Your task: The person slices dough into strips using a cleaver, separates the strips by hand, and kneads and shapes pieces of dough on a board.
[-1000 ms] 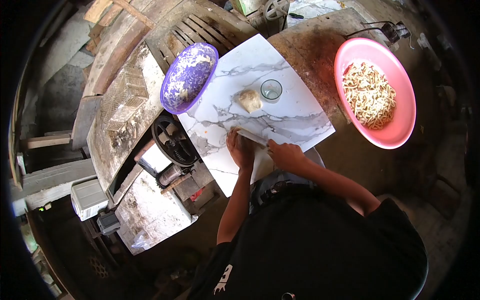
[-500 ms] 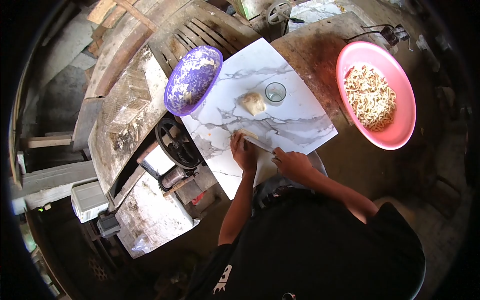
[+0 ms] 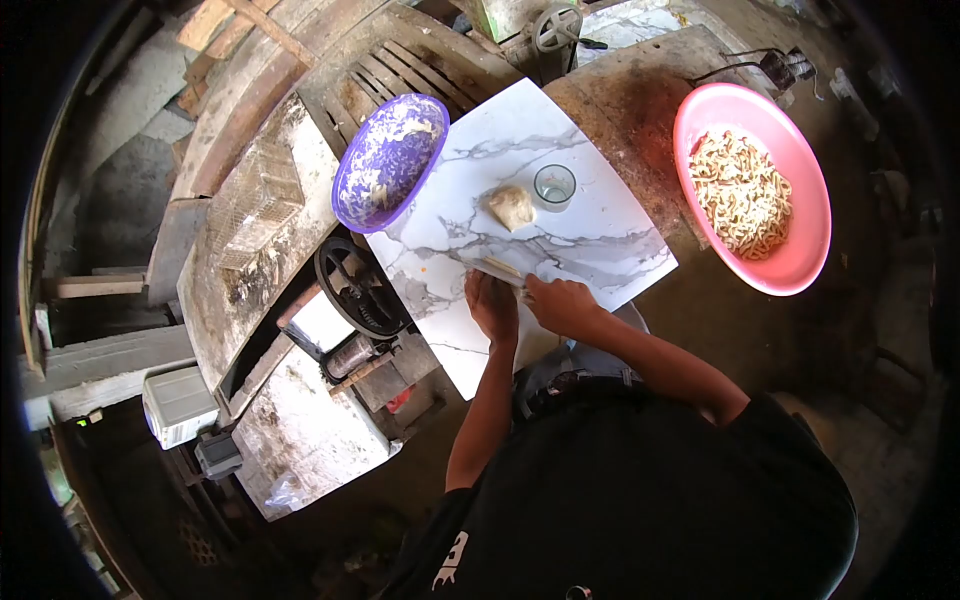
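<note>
My right hand (image 3: 563,303) is closed round the handle of a knife, whose blade (image 3: 494,269) points left, low over the marble-patterned board (image 3: 600,235). Along the far side of the blade lies a pale strip of dough (image 3: 503,264). Close against the near side of the knife, my left hand (image 3: 490,303) has its fingers bent and pressed together; what is under them is hidden. Beyond the knife sit a lump of dough (image 3: 511,207), which looks wrapped in clear plastic, and a drinking glass (image 3: 554,186).
A purple basin (image 3: 388,165) smeared with dough overlaps the board's left edge. To the right stands a pink basin (image 3: 805,215) holding many short dough pieces (image 3: 740,195). A machine with a black handwheel (image 3: 357,287) is close on the left, near a wire basket (image 3: 258,205).
My right hand has moved left with the knife, closer to my left hand. The left hand stays nearly in place. The view has shifted slightly.
</note>
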### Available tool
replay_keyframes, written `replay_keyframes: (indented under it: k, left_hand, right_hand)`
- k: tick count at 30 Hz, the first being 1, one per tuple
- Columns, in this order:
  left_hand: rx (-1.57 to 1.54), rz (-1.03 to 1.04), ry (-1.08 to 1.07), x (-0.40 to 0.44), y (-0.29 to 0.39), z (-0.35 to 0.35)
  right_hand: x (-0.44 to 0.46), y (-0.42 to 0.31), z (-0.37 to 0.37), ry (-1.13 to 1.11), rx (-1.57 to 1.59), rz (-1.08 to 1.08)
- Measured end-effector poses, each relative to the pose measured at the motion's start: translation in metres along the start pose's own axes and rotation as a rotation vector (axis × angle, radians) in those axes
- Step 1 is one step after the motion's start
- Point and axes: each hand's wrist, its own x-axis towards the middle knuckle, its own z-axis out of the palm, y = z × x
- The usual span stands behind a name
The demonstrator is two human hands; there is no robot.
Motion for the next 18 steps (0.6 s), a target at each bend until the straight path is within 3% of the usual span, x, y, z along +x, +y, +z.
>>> replay_keyframes:
  k: [9, 13, 18]
  left_hand:
    - [-0.104, -0.116, 0.069, 0.004, 0.016, -0.014]
    - [-0.061, -0.096, 0.088, 0.003, 0.015, -0.012]
    - [-0.016, -0.146, 0.012, -0.003, -0.002, -0.002]
  right_hand:
    - [-0.077, 0.025, -0.021, -0.110, -0.110, 0.148]
    - [-0.074, 0.012, -0.023, -0.132, -0.148, 0.143]
    - [-0.026, -0.012, -0.008, -0.006, -0.060, 0.018]
